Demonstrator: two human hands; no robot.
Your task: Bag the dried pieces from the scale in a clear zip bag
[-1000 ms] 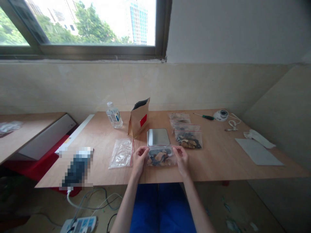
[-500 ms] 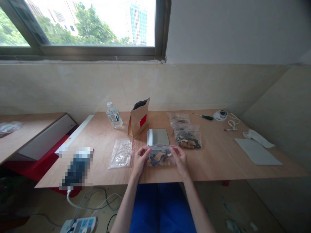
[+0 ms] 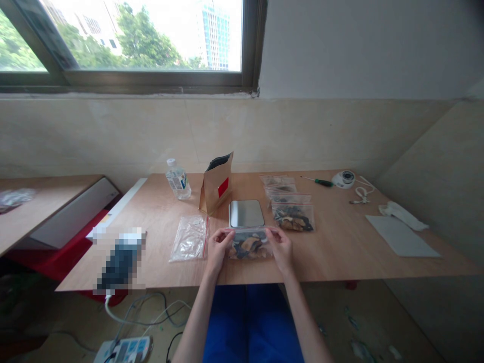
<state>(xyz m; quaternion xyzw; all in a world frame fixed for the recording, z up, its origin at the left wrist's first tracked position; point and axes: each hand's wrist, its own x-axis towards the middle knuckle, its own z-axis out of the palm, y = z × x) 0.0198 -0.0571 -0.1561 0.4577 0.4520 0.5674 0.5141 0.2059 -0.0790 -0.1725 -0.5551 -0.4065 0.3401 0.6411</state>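
Observation:
A clear zip bag (image 3: 250,246) with dark and tan dried pieces, like dried mushrooms, lies at the table's front. My left hand (image 3: 219,247) pinches its top left corner, and my right hand (image 3: 280,246) pinches the top right one. Between them the bag's top edge runs straight. Just behind it sits a flat scale (image 3: 246,214) with a bare silver top. To the left of my left hand lie flat clear zip bags (image 3: 189,238) with a red strip. Several filled zip bags (image 3: 293,218) stand in a row beyond my right hand.
Behind the scale stands an opened brown paper pouch (image 3: 216,187), with a water bottle (image 3: 178,180) to its left. A phone (image 3: 120,261) on a cable lies front left. A screwdriver (image 3: 322,183), a white dome camera (image 3: 343,179) and a grey sheet (image 3: 401,237) lie to the right.
The bag's top edge between my hands looks flatter and straighter than before. Both hands keep their pinch in nearly the same place.

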